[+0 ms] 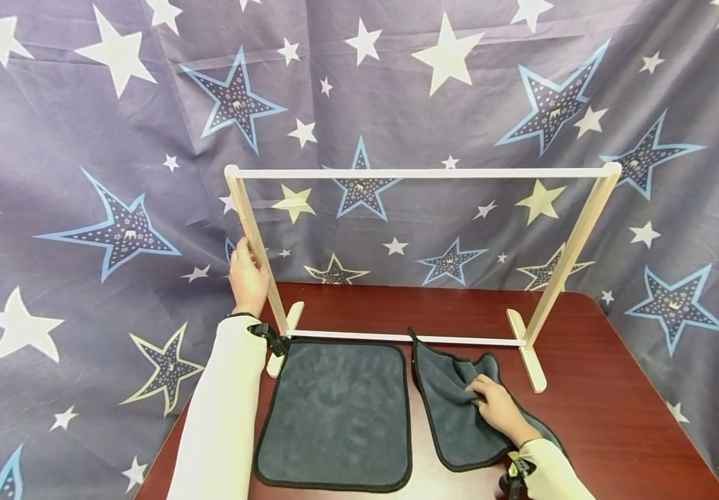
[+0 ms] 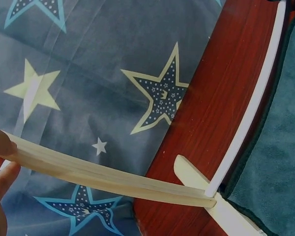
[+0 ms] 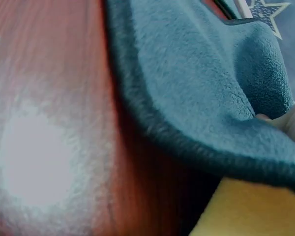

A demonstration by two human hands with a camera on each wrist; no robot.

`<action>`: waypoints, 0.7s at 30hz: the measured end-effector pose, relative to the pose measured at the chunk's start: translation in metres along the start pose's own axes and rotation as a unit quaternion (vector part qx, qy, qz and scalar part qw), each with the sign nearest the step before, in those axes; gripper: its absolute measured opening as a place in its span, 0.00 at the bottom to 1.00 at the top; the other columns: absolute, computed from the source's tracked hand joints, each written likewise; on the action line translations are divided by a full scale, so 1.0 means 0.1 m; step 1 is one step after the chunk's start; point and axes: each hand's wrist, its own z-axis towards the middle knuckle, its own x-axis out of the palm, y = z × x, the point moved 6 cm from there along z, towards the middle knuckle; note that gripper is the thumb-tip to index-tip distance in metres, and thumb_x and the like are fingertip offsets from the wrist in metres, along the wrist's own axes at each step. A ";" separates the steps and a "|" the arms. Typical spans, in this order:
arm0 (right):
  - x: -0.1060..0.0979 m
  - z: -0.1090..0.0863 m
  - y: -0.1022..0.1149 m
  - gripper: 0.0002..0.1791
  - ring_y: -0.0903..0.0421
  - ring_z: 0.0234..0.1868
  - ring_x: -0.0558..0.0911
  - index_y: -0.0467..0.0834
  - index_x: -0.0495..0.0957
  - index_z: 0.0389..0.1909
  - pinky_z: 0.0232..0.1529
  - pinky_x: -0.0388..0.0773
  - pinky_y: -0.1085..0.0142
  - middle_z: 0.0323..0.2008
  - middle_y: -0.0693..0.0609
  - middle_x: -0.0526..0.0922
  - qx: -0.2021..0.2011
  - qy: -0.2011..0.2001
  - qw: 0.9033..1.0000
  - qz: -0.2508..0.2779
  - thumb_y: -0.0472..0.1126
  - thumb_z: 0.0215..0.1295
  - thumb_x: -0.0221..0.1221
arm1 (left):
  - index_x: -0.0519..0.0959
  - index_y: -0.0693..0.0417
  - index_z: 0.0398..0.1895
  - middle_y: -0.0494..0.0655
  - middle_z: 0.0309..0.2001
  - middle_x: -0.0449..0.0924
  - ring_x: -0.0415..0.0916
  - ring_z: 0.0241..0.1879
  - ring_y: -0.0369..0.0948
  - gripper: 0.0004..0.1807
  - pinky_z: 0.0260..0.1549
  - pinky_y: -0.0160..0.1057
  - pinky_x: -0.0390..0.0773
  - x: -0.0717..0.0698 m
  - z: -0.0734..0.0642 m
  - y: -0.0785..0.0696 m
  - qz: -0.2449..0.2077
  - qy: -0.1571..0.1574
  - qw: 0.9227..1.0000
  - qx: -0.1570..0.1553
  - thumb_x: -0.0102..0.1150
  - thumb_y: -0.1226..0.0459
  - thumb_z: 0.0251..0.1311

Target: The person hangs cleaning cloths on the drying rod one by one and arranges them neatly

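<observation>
A wooden rack (image 1: 422, 173) with white crossbars stands on the table. My left hand (image 1: 249, 279) grips its left post (image 1: 248, 215) about midway up; in the left wrist view the fingers (image 2: 5, 179) lie against that post. Lower right, my right hand (image 1: 498, 408) pinches a dark grey cloth (image 1: 453, 423) with black edging, bunching it into folds. Part of this cloth overlaps the lower bar in the head view. Up close, the right wrist view shows the raised cloth fold (image 3: 187, 83) at the fingertips, most of the hand being out of frame.
A second dark grey cloth (image 1: 341, 417) lies flat on the reddish-brown table (image 1: 615, 417), in front of the rack's left half. The rack's right foot (image 1: 528, 354) stands beyond the right hand. A star-patterned curtain (image 1: 41, 173) hangs behind the table.
</observation>
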 end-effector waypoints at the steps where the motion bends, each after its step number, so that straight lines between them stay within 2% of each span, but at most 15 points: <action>1: -0.01 0.01 0.00 0.19 0.55 0.35 0.80 0.47 0.82 0.29 0.38 0.80 0.59 0.32 0.58 0.78 0.006 -0.006 1.000 0.006 0.18 0.45 0.65 | 0.67 0.66 0.63 0.69 0.44 0.74 0.75 0.45 0.63 0.32 0.46 0.60 0.74 0.00 0.01 0.00 0.001 -0.001 1.000 0.001 0.56 0.82 0.50; 5: -0.07 0.05 0.01 0.18 0.53 0.37 0.81 0.47 0.84 0.29 0.40 0.80 0.59 0.32 0.59 0.78 0.030 -0.023 0.999 0.029 0.19 0.46 0.66 | 0.67 0.67 0.63 0.69 0.43 0.74 0.74 0.44 0.64 0.31 0.44 0.61 0.74 0.00 0.01 0.00 0.003 -0.003 1.000 0.011 0.56 0.81 0.50; 8: -0.13 0.07 0.05 0.18 0.55 0.37 0.80 0.46 0.84 0.30 0.40 0.79 0.61 0.32 0.60 0.77 0.030 -0.031 0.998 0.035 0.19 0.47 0.66 | 0.67 0.67 0.62 0.69 0.42 0.74 0.74 0.43 0.65 0.31 0.43 0.62 0.73 0.00 0.00 -0.01 0.005 -0.001 1.000 0.013 0.56 0.81 0.51; 21: -0.48 0.30 0.32 0.17 0.54 0.36 0.78 0.42 0.86 0.31 0.37 0.77 0.64 0.34 0.55 0.78 -0.045 -0.088 0.995 0.010 0.18 0.43 0.69 | 0.67 0.66 0.64 0.69 0.44 0.73 0.74 0.43 0.65 0.32 0.44 0.62 0.74 -0.01 -0.02 -0.03 0.009 -0.001 1.000 0.003 0.56 0.82 0.51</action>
